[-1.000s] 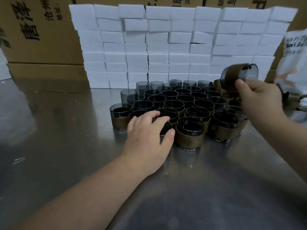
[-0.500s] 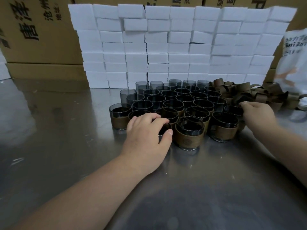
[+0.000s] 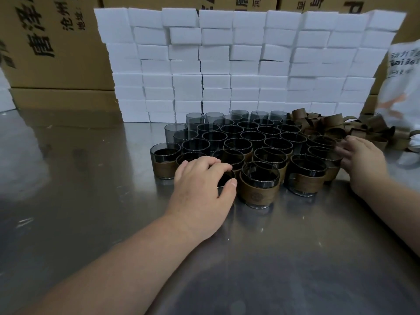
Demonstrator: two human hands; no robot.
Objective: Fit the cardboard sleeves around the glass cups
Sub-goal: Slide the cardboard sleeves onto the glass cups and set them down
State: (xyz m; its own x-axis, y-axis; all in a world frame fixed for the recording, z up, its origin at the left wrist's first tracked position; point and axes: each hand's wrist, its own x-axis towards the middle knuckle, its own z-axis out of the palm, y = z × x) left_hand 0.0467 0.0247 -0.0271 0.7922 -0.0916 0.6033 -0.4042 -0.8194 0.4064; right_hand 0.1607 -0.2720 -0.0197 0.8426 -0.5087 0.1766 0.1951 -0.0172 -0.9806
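Smoky glass cups (image 3: 247, 135) stand packed together on the steel tabletop (image 3: 91, 212), the front few wrapped in brown card. The left hand (image 3: 202, 183) grips one front cup (image 3: 227, 178), fingers curled over its rim, thumb on the near side. The right hand (image 3: 363, 162) is at the cluster's right edge, its fingers blurred; I cannot tell whether they hold anything. Loose sleeves (image 3: 331, 123) are heaped just beyond it, before a wall of white blocks (image 3: 227, 64).

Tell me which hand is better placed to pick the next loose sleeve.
Right, probably. The right hand lies just before the sleeve pile, fingers free; the left hand grips a cup.
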